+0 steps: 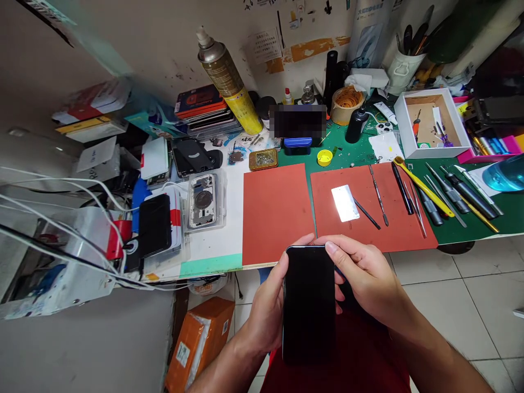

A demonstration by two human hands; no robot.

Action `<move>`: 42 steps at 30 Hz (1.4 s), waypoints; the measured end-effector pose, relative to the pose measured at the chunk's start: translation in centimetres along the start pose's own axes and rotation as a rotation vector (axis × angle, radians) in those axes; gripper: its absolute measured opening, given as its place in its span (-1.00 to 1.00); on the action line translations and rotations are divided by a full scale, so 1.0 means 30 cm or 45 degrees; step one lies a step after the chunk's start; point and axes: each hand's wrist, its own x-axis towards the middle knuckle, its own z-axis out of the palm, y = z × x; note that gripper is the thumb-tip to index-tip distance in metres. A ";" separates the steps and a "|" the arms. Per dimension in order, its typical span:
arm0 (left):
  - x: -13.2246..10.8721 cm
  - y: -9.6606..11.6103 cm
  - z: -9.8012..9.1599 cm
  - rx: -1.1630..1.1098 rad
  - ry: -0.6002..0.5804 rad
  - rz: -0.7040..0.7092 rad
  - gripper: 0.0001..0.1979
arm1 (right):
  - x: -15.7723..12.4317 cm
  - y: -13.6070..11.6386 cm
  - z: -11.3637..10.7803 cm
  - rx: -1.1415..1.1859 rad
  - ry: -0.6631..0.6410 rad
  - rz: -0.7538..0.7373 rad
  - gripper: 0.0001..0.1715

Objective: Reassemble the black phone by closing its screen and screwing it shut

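Observation:
A smartphone (pixel 309 305) with a dark screen is held upright over my lap, below the bench's front edge. My left hand (pixel 268 305) wraps round its left side, and some of those fingertips show past the right edge. At the top right corner my right hand (pixel 364 270) grips the phone, thumb on the corner and index finger along the top edge. The phone's back is hidden. Just beyond lie two reddish-brown mats (pixel 276 213). A shiny metal card (pixel 345 203), a thin black stick (pixel 367 213) and a metal spudger (pixel 379 195) rest on the right-hand mat.
Tweezers, a yellow brush (pixel 423 186) and several pen-like tools lie to the right. An opened phone body (pixel 202 201) sits in a clear case at left, near a black phone (pixel 154 225) and loose white cables (pixel 73 188). Behind stand a spray can (pixel 231 82) and a white box (pixel 434 125).

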 end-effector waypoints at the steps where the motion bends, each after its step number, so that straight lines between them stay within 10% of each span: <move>1: 0.001 0.001 0.001 -0.008 -0.008 -0.003 -0.20 | 0.000 0.001 0.000 0.014 -0.009 0.001 -0.43; 20: -0.006 0.005 0.000 -0.013 0.038 0.047 -0.27 | 0.014 0.016 0.023 0.261 0.062 0.089 -0.63; 34: 0.008 0.019 -0.002 -0.020 0.036 -0.009 -0.24 | 0.020 0.028 0.002 0.449 -0.059 0.089 -0.37; 42: 0.042 0.065 -0.012 -0.038 0.130 0.342 -0.25 | -0.030 0.104 0.039 0.143 0.470 -0.003 -0.47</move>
